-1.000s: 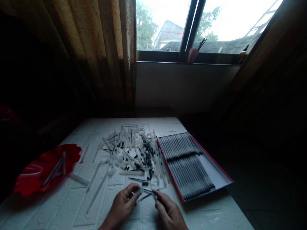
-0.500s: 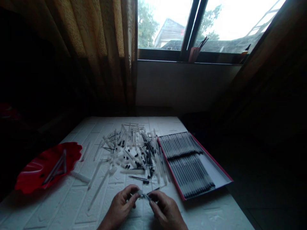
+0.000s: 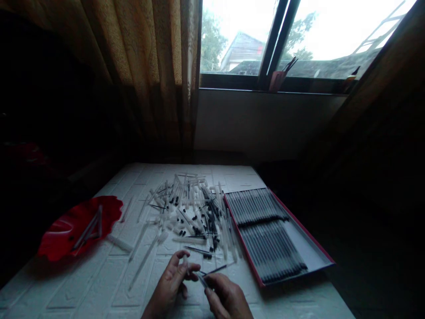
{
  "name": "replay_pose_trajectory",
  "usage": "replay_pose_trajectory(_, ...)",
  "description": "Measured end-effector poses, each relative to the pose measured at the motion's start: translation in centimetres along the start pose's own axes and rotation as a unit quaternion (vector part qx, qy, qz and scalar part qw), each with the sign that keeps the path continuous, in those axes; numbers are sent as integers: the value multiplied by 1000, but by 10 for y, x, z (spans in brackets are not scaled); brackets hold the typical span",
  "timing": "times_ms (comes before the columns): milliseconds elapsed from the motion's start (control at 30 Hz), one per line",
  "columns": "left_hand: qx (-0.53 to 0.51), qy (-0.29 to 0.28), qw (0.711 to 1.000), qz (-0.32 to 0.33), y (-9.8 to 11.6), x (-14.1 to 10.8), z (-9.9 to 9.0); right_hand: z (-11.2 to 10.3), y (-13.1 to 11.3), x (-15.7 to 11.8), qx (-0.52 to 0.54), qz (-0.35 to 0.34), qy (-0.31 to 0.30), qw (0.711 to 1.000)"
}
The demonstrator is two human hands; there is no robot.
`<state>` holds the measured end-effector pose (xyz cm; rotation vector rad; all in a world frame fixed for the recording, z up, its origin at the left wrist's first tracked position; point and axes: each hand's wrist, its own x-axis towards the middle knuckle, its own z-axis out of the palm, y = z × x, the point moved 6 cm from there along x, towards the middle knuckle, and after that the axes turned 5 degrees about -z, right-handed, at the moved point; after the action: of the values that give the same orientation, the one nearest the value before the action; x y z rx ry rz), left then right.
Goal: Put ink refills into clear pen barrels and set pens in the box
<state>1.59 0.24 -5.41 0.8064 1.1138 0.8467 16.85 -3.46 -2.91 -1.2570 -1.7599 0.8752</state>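
My right hand pinches a clear pen near the table's front edge, its end pointing toward my other hand. Between the thumb and index finger of my left hand is a small pale, translucent piece, possibly a pen cap; it is blurred. Just beyond my fingertips is a thin dark pen refill. Farther back lies a loose heap of clear pen barrels, dark refills and small black plugs.
To the right, an open box with a red rim holds two rows of clear pens. A red wavy-edged dish with a few pens stands on the left of the white brick-patterned table. Curtains and a window are behind.
My left hand has opened its grip somewhat and raised its thumb and index finger with the pale piece. The right hand still holds the pen. The whole view has shifted slightly.
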Motion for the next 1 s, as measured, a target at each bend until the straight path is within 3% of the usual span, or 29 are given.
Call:
replay_pose_trajectory(267,0,-7,1000,-2,-6,-2,-1,7,-6,5,0,3,-32,999)
replay_pose_trajectory(633,84,16,996,13,-11,-7,-2,4,-11,7,-69,-2,-77,995)
replay_pose_trajectory(833,130,-14,991,33,-3,-17,4,7,-9,7,-74,-3,-87,993)
replay_pose_trajectory(933,243,-20,967,79,11,-22,2,5,-4,5,-106,7,-107,989)
replay_pose_trajectory(1000,362,-31,927,89,20,-26,0,3,-1,3,-146,7,-144,979)
